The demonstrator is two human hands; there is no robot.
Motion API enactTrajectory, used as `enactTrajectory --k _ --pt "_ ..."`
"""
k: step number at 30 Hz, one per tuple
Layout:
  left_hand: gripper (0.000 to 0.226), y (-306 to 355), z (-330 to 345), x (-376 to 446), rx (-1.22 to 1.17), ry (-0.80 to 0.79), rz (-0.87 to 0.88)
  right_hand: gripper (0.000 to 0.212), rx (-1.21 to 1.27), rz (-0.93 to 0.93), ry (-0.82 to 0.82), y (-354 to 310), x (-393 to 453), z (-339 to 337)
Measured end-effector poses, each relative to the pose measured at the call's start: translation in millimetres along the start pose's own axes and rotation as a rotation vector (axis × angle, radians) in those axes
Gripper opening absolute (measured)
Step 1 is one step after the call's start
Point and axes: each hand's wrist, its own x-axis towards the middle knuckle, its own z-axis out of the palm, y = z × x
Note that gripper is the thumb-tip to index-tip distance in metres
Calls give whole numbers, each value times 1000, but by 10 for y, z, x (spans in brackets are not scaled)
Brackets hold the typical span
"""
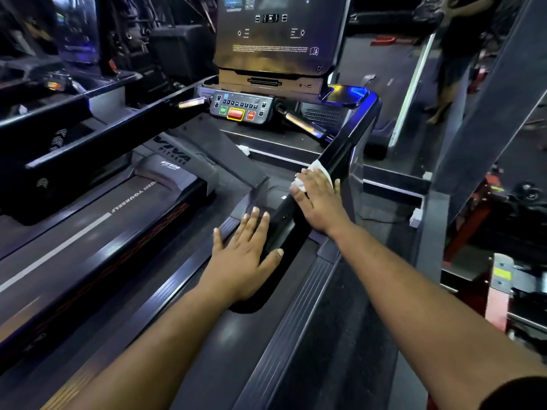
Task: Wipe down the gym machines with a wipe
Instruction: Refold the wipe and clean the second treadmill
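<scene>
Forearms reach over treadmill side rail | left hand point(247, 253) flat, fingers spread, holding nothing, bracing on near end of handrail point(334, 161) | right hand point(318, 199) pressing white wipe point(316, 168) onto handrail, midway up | step: wiping handrail | next, I judge: slide wipe up toward console point(241, 109), keeping pressure.

Wipe point(318, 173): largely hidden beneath the right hand point(318, 199); only white edges are seen. Console screen point(278, 25): cut off by the top edge; its print is too small to be read. Bystander point(455, 54): cropped at the top edge. Both forearms: cut off below.
</scene>
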Motion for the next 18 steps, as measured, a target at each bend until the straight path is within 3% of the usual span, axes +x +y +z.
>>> enactTrajectory --k 5,9,13,15,18 --pt "72 -200 49 -370 -91 35 -14 84 22 -30 -1 -427 -535 168" --pt "71 -375 107 -556 -205 85 4 85 55 -74 -11 -768 -951 297" --pt "88 -479 74 -736 -604 138 -48 90 117 -144 29 -1091 -1424 450" --pt "85 -528 17 -785 -762 163 -80 84 152 -178 90 -1221 -1635 555" --pt "90 -616 -38 -828 -869 176 -68 56 245 -293 248 -1349 -1945 780"
